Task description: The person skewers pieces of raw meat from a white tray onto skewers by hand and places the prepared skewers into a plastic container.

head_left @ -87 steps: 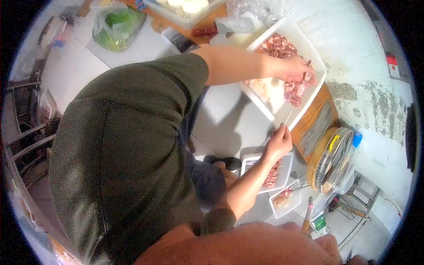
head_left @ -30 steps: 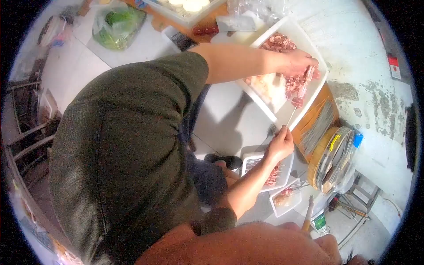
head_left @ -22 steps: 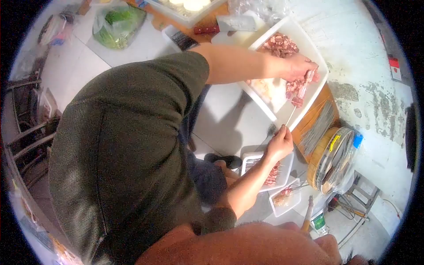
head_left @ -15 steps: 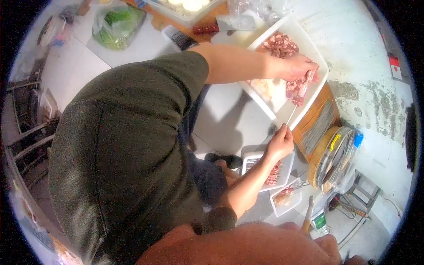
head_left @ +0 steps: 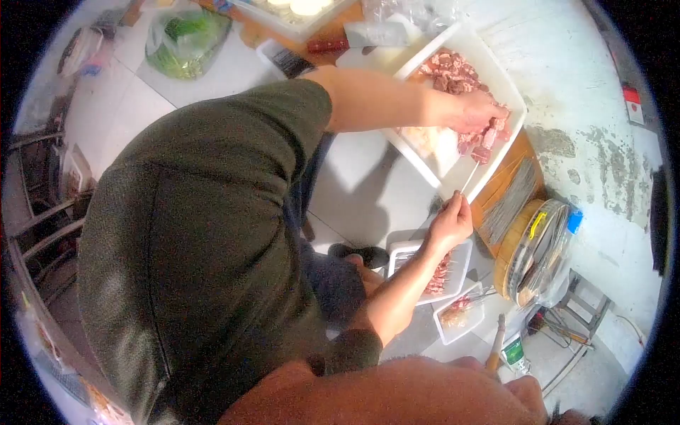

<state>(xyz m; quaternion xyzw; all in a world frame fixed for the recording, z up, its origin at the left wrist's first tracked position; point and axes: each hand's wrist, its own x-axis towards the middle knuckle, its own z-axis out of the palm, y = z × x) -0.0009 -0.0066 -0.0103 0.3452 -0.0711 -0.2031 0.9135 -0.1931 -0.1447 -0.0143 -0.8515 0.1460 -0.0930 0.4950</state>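
My left hand (head_left: 482, 110), at the top, is closed around pieces of raw meat (head_left: 483, 152) threaded on a thin skewer. Lower down, my right hand (head_left: 451, 221) pinches the other end of that skewer (head_left: 469, 177), whose bare shaft shows between the two hands. All this is over the near right corner of a white tray (head_left: 516, 85). Cut red meat (head_left: 453, 71) is heaped in the tray's far part, beside paler pieces (head_left: 425, 139). My left fingertips are partly hidden by the meat.
A cleaver (head_left: 375, 35) lies beyond the tray. Loose skewers (head_left: 511, 202) lie on a board beside a round wooden container (head_left: 510, 262). A smaller tray (head_left: 464, 265) holds skewered meat, near another small tray (head_left: 446, 333). Bagged greens (head_left: 185, 49) sit at upper left.
My right hand has risen slightly toward the tray with the skewer. My left hand has shifted a little over the meat, and the threaded pieces have moved slightly.
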